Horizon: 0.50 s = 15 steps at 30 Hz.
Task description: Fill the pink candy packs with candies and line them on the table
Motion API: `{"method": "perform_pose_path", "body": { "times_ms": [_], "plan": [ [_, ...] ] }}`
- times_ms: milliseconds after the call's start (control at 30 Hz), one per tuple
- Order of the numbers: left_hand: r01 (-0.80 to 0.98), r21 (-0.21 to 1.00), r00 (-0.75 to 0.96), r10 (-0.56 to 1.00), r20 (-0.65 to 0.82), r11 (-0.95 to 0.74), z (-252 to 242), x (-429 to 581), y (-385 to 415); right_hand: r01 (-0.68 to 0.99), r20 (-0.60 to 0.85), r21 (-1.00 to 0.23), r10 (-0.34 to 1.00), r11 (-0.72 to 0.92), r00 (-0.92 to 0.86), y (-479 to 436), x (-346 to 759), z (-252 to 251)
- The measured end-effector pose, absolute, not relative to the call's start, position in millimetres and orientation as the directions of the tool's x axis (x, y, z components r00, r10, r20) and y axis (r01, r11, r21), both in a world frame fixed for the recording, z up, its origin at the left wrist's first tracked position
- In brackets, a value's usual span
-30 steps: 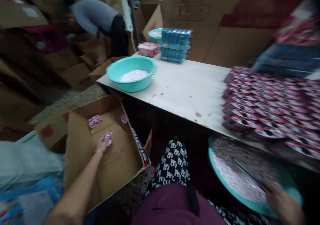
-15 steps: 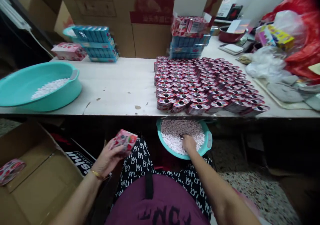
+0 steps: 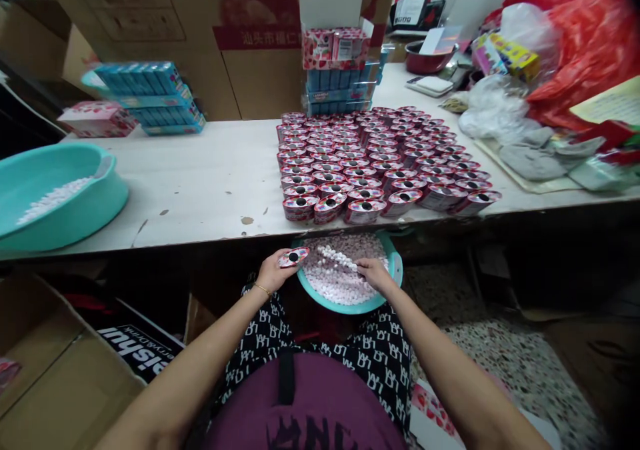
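Observation:
My left hand (image 3: 273,274) is closed around a small pink-and-red printed carton (image 3: 294,257). The carton's oval top, with a dark round hole, faces up beside the left rim of a turquoise basin (image 3: 345,308). White pellets (image 3: 325,289), like small candies, fill that basin, which sits at my lap below the table edge. Over it, my right hand (image 3: 374,275) grips a scoop heaped with pellets (image 3: 338,258). The scoop itself is mostly hidden by its load and my fingers. Its loaded end points left, toward the carton, with a gap between them.
Rows of similar cartons (image 3: 363,170) stand on the white table (image 3: 210,177). Another turquoise basin (image 3: 60,217) with pellets is at left. Wrapped blue packs (image 3: 150,97) and a large cardboard box (image 3: 185,57) stand behind. An open cardboard box (image 3: 60,377) lies lower left; plastic bags (image 3: 580,57) fill the right.
My left hand has brought the carton right to the basin and turned its holed top upward. My right hand has lifted the scoop out of the pellets, loaded. The view has shifted right.

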<state>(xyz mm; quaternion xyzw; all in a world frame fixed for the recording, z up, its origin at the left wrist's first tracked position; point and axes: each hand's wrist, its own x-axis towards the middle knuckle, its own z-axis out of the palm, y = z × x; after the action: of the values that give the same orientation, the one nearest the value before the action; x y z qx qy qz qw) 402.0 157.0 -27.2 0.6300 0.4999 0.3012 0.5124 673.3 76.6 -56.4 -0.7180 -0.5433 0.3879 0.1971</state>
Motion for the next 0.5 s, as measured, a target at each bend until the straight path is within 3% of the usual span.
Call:
{"method": "perform_pose_path", "body": {
  "times_ms": [100, 200, 333, 433, 500],
  "plan": [
    [0.447, 0.886, 0.372, 0.927, -0.057, -0.125, -29, 420, 155, 0.568, -0.343, -0.756, 0.936, -0.324, 0.076, 75, 685, -29],
    [0.514, 0.828, 0.405, 0.914, -0.005, -0.223, -29, 440, 151, 0.683, -0.317, -0.689, 0.948, -0.243, 0.019, 76, 687, 6],
    [0.542, 0.788, 0.441, 0.897, 0.029, -0.292, -33, 459, 147, 0.928, -0.336, -0.339, 0.941, -0.154, 0.033, 80, 676, 52],
    [0.555, 0.764, 0.459, 0.887, 0.048, -0.329, -37, 462, 146, 0.990, -0.378, -0.088, 0.923, -0.107, 0.066, 85, 660, 77],
    [0.556, 0.756, 0.471, 0.880, 0.055, -0.345, -38, 463, 146, 0.997, -0.406, 0.004, 0.911, -0.072, 0.068, 89, 648, 88]
  ]
}}
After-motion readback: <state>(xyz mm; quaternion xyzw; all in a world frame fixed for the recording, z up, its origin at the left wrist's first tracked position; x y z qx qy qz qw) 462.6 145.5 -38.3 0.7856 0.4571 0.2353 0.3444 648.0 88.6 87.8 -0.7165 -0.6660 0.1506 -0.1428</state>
